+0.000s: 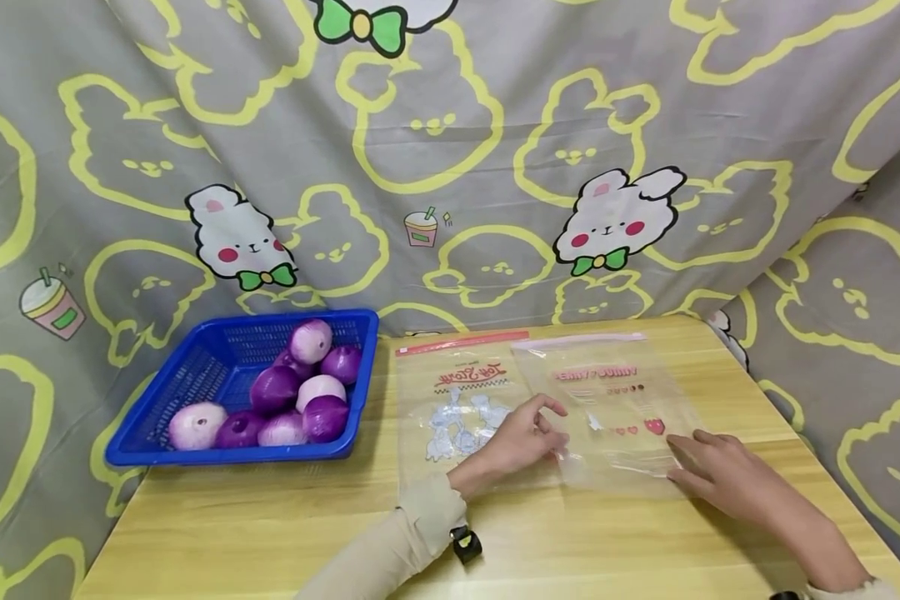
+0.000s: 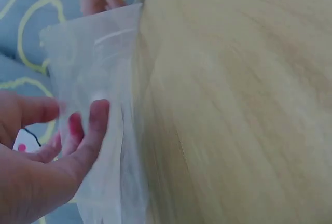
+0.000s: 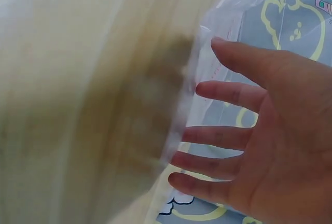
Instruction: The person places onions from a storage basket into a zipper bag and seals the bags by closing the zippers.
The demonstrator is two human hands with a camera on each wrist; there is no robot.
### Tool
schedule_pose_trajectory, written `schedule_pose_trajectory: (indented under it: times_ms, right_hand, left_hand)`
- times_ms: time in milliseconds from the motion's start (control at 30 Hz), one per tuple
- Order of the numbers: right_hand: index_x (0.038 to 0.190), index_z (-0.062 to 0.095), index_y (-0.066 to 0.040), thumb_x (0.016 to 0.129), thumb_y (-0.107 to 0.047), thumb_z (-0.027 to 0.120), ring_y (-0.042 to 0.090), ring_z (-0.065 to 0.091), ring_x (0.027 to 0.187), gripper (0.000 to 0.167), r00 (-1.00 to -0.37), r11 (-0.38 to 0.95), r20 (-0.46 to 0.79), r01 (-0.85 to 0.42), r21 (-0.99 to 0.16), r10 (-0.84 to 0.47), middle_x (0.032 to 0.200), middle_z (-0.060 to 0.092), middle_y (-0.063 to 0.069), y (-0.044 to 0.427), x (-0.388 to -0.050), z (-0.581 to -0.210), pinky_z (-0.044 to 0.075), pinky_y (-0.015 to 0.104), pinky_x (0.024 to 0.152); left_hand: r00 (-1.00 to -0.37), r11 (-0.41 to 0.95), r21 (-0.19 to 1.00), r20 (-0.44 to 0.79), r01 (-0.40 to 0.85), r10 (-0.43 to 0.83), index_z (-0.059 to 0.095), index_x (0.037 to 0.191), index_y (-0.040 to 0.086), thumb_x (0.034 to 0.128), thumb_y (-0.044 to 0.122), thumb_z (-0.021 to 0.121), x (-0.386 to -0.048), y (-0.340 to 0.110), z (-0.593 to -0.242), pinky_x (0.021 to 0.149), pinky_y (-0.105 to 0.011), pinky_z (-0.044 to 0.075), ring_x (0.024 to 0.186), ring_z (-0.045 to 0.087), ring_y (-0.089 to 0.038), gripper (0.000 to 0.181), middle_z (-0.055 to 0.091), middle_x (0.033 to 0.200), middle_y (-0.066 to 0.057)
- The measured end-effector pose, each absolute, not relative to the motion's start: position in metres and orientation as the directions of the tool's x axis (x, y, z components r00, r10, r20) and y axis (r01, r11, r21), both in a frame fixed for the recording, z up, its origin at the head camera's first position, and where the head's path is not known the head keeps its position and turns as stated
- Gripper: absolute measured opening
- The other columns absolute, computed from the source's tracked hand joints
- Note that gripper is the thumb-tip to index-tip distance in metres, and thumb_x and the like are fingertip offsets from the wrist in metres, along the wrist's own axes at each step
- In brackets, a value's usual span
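While the right-hand zip bag [image 1: 607, 404] looks clear, wrinkled, pink-printed, left grip [image 1: 521, 435] is loosely curled, right grip [image 1: 731, 475] spread, both empty.

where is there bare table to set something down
Bare table lies in front of the blue basket, left of the left sleeve; between the forearms; and right of the pale-zip bag, beyond the right grip. It is crowded where that bag meets the red-zip bag, by the left grip.
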State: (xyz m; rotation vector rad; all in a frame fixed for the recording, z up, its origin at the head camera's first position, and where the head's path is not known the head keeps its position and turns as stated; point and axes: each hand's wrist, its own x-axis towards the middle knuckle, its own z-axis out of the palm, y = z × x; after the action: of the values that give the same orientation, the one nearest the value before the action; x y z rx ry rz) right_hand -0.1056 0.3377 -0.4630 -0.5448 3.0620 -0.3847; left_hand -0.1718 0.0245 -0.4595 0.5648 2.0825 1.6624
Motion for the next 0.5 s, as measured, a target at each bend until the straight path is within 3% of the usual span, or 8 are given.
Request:
schedule_pose_trajectory:
  times_ms: [167, 267, 500]
  right_hand:
    - [0.122, 0.066, 0.000, 0.093, -0.032, 0.070, 0.043, 0.066, 0.095, 0.043, -0.939, 0.916, 0.079, -0.343, -0.208, -0.334, 0.107, 0.069, 0.023, 0.329, -0.112, -0.455, 0.052, 0.059, 0.078]
    - [0.125, 0.065, 0.000, 0.096, -0.035, 0.065, 0.048, 0.063, 0.098, 0.046, -0.951, 0.938, 0.125, -0.301, -0.172, -0.283, 0.110, 0.068, 0.026, 0.318, -0.118, -0.445, 0.050, 0.063, 0.078]
    - [0.131, 0.058, 0.004, 0.096, -0.028, 0.067, 0.053, 0.055, 0.109, 0.048, -0.898, 0.895, 0.289, -0.397, -0.202, -0.333, 0.120, 0.060, 0.033, 0.289, -0.142, -0.411, 0.044, 0.067, 0.088]
  left_hand:
    - [-0.855, 0.284, 0.920, 0.093, 0.269, 0.510, 0.060, 0.123, 0.000, 0.0856, -0.007, 0.066, -0.167, 0.028, -0.453, 0.067, -0.016, 0.051, 0.069, 0.061, -0.005, 0.039, 0.058, 0.074, 0.001]
    - [-0.838, 0.353, 0.833, 0.216, 0.426, 0.502, 0.062, 0.123, -0.003, 0.0876, -0.005, 0.065, -0.162, 0.027, -0.445, 0.073, -0.011, 0.050, 0.075, 0.060, 0.000, 0.036, 0.057, 0.078, 0.004]
    - [-0.679, 0.462, 0.500, 0.486, 0.732, 0.550, 0.063, 0.123, -0.007, 0.0889, -0.004, 0.064, -0.146, 0.018, -0.425, 0.067, -0.003, 0.042, 0.077, 0.055, -0.003, 0.034, 0.062, 0.089, -0.002]
